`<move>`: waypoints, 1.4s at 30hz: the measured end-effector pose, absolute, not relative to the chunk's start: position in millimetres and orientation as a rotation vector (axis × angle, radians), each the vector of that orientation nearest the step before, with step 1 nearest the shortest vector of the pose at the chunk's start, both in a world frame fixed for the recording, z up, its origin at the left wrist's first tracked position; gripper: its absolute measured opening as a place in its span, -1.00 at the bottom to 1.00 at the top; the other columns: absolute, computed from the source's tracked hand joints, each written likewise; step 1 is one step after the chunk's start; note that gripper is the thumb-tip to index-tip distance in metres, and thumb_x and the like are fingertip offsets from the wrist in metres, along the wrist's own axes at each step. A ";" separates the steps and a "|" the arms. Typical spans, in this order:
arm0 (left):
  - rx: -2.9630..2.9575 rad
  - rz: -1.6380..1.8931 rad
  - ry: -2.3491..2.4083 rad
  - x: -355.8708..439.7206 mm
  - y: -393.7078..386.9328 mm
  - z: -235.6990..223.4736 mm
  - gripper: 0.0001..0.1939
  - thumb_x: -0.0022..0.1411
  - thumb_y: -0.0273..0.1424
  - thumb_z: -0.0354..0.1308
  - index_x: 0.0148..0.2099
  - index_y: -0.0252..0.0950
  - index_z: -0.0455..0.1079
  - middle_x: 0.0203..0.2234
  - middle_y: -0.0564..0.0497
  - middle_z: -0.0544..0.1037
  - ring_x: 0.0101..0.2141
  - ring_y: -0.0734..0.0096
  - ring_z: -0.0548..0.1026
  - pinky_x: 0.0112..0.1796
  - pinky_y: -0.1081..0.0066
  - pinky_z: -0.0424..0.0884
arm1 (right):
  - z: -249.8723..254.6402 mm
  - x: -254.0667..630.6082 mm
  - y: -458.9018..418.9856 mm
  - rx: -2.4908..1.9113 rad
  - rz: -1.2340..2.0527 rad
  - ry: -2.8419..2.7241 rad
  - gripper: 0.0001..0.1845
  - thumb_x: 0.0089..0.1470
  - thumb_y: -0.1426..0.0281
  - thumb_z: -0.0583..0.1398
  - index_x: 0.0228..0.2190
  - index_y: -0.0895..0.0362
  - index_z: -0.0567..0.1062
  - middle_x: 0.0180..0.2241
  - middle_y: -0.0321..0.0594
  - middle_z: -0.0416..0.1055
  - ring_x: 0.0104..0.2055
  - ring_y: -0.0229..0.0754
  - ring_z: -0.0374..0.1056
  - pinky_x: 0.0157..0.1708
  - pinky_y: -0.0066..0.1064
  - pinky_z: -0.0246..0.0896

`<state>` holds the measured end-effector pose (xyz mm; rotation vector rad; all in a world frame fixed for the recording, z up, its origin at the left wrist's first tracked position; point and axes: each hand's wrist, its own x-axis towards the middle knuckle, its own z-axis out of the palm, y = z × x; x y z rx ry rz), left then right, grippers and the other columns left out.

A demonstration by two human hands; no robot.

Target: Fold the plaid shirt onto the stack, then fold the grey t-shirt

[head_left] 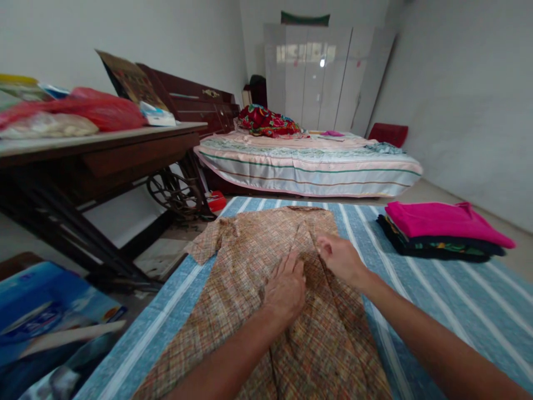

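Brown checked woven short-sleeved garment [237, 289]: I watch it laid out lengthwise, neck end away from the wearer, near end running out of my view; I judge this lets both hands work over its middle.
Left hand [286, 286]: open, palm down on the middle of the garment, fingers extended toward its neck end, grasping nothing. It probably presses there to keep the cloth from sliding.
Right hand [343, 260]: fingers curled, about half closed, at the garment's upper right. From my remote seat I cannot tell whether any cloth is pinched in it.
Pointed fold of checked cloth [306, 239]: on top of the garment, between the two hands, perhaps held down by the left fingers.
Blue-and-white striped cloth sheet [458, 294]: under the garment, giving it, I would say, a flat backing.
Bright pink folded cloth [445, 222]: right of the garment, well apart, atop dark folded pieces [447, 250]; I suppose the stack sits there to leave room for the arms.
Dark wooden sewing table [137, 153]: left of the garment, off the sheet.
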<state>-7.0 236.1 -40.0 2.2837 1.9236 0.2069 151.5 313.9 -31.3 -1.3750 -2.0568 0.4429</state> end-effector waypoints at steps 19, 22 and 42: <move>2.234 0.225 1.872 -25.4 266.1 -48.0 -0.53 0.37 -0.28 -0.27 0.22 -0.29 0.19 0.21 -0.07 0.23 0.23 0.37 0.09 0.19 0.34 0.00 | -77.7 181.6 143.8 -0.691 -0.368 -2.471 -0.58 0.06 0.03 0.16 -0.28 0.14 0.45 -0.16 -0.08 0.46 -0.05 0.04 0.30 -0.09 -0.18 0.23; 2.304 0.213 1.851 -30.8 274.3 -49.7 -0.53 0.36 -0.34 -0.26 0.23 -0.33 0.17 0.22 -0.05 0.22 0.23 0.41 0.09 0.20 0.36 -0.02 | -80.2 180.1 139.2 -0.685 -0.362 -2.415 -0.81 0.12 0.29 0.14 -0.28 0.15 0.46 -0.17 -0.13 0.47 -0.05 0.00 0.30 -0.05 -0.21 0.19; 2.471 0.143 1.972 -1.6 283.5 -43.7 -0.57 0.32 -0.38 -0.17 0.21 -0.25 0.15 0.26 -0.09 0.14 0.25 0.26 0.02 0.19 0.15 -0.04 | -103.5 172.4 124.9 -0.723 -0.392 -2.375 -0.85 0.17 0.35 0.12 -0.26 0.10 0.48 -0.25 -0.14 0.51 -0.17 -0.04 0.40 -0.04 -0.17 0.24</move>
